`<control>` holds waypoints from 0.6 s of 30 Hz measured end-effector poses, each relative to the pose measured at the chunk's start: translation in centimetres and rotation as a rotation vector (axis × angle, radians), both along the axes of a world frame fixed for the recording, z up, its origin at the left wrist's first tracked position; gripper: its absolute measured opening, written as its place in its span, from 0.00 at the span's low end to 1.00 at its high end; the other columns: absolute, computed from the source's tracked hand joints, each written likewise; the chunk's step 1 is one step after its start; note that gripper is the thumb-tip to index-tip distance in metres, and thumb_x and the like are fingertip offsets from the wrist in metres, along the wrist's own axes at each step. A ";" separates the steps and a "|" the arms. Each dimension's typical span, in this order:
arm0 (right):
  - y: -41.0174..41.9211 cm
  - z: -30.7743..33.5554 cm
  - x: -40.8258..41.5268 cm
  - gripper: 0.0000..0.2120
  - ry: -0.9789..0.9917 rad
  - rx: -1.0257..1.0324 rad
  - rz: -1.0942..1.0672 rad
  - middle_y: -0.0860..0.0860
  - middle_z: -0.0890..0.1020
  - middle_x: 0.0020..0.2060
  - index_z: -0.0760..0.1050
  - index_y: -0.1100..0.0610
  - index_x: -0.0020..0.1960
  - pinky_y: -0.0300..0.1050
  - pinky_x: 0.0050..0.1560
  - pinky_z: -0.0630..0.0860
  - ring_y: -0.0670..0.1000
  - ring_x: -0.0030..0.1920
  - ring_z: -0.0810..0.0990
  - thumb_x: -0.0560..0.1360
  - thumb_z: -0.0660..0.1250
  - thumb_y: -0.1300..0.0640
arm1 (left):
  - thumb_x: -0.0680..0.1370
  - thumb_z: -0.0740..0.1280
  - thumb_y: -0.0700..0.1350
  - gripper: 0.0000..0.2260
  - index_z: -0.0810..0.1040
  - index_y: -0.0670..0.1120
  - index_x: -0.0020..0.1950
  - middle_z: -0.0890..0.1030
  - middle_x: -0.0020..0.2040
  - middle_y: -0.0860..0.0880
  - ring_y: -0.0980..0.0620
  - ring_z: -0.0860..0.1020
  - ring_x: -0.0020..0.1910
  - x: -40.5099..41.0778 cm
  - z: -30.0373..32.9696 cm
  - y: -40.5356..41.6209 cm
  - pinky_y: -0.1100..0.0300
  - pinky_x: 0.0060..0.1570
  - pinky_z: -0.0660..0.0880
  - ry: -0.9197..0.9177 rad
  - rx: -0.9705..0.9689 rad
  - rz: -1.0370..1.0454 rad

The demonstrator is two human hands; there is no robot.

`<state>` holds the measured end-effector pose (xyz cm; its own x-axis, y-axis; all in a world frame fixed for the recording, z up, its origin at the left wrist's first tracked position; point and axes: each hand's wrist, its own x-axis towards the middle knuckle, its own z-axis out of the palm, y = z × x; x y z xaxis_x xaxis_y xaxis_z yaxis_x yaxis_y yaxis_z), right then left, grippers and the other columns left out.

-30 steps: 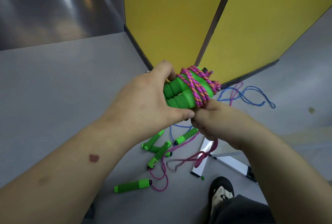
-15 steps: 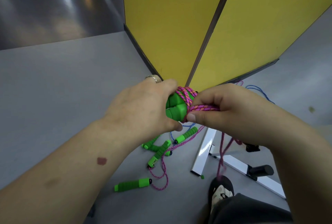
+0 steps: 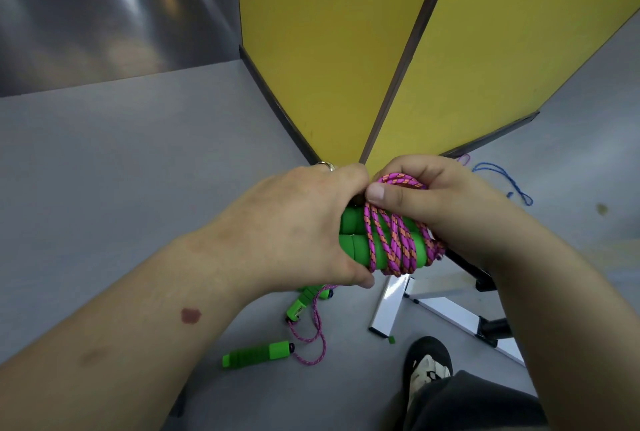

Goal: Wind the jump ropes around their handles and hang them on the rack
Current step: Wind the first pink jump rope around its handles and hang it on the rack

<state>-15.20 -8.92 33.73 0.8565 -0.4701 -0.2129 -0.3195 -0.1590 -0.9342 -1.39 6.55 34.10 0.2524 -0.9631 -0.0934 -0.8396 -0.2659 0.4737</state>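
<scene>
Two green foam handles [image 3: 356,245] lie side by side, bound with several turns of pink-and-orange rope [image 3: 391,242]. My left hand [image 3: 298,223] grips the handles' left ends. My right hand [image 3: 436,198] pinches a loop of the same rope at the top of the bundle, thumb pressing it down. On the floor below lie more green handles [image 3: 258,354], [image 3: 301,302] with loose pink rope [image 3: 317,337]. The white rack base [image 3: 389,306] stands on the floor under my right forearm; its upper part is hidden.
A yellow folding screen [image 3: 332,50] stands right behind my hands. A blue rope [image 3: 512,185] lies on the grey floor at the right. My shoe [image 3: 427,366] and dark trouser leg are at the bottom. A black foot of the rack [image 3: 498,328] sticks out near it.
My right hand has brought the rope up over the bundle, adding another turn, and now holds it at the top. The hanging tail of pink rope is no longer in sight.
</scene>
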 end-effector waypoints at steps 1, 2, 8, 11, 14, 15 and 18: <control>0.0 -0.2 0.0 0.19 0.008 0.079 0.000 0.65 0.82 0.42 0.77 0.65 0.47 0.69 0.50 0.77 0.64 0.42 0.82 0.70 0.76 0.49 | 0.61 0.80 0.68 0.33 0.67 0.63 0.57 0.74 0.48 0.58 0.59 0.75 0.46 0.0 0.0 0.0 0.56 0.43 0.77 0.008 -0.005 0.003; 0.0 -0.4 0.0 0.19 0.013 0.130 -0.002 0.65 0.81 0.42 0.76 0.65 0.47 0.68 0.49 0.76 0.63 0.42 0.81 0.71 0.75 0.50 | 0.60 0.81 0.68 0.34 0.66 0.63 0.57 0.75 0.48 0.58 0.59 0.76 0.46 -0.1 0.0 0.1 0.57 0.43 0.78 0.010 -0.009 0.005; -0.1 -0.3 0.1 0.17 -0.023 0.071 -0.028 0.63 0.81 0.39 0.75 0.64 0.47 0.62 0.45 0.75 0.60 0.39 0.81 0.73 0.73 0.50 | 0.59 0.80 0.70 0.36 0.64 0.62 0.57 0.73 0.49 0.59 0.59 0.76 0.46 -0.4 0.2 0.0 0.59 0.43 0.77 -0.019 -0.036 0.029; 0.1 -0.1 0.2 0.16 -0.061 0.009 -0.043 0.64 0.80 0.38 0.75 0.65 0.46 0.61 0.43 0.76 0.59 0.38 0.80 0.74 0.73 0.52 | 0.59 0.78 0.73 0.37 0.66 0.62 0.60 0.72 0.51 0.59 0.58 0.75 0.49 -0.3 0.2 0.1 0.57 0.44 0.77 -0.100 -0.028 0.019; 0.3 0.1 0.2 0.17 -0.097 -0.036 -0.071 0.72 0.80 0.45 0.75 0.65 0.46 0.70 0.46 0.78 0.71 0.42 0.81 0.73 0.73 0.50 | 0.61 0.76 0.73 0.35 0.68 0.61 0.60 0.72 0.51 0.59 0.54 0.74 0.50 0.2 0.0 0.4 0.56 0.43 0.73 -0.199 0.031 0.044; 0.2 0.2 0.1 0.17 -0.110 -0.035 -0.078 0.73 0.80 0.47 0.75 0.64 0.46 0.75 0.48 0.78 0.73 0.46 0.81 0.73 0.73 0.50 | 0.62 0.76 0.71 0.31 0.68 0.61 0.58 0.73 0.49 0.58 0.53 0.74 0.49 0.4 0.0 0.5 0.55 0.40 0.72 -0.223 0.039 0.054; -0.3 0.0 0.0 0.18 -0.121 -0.005 -0.066 0.73 0.80 0.50 0.76 0.64 0.47 0.78 0.49 0.74 0.75 0.50 0.80 0.74 0.73 0.48 | 0.68 0.74 0.63 0.21 0.64 0.61 0.48 0.70 0.42 0.56 0.52 0.74 0.42 0.6 -0.1 0.5 0.57 0.33 0.67 -0.264 0.037 0.048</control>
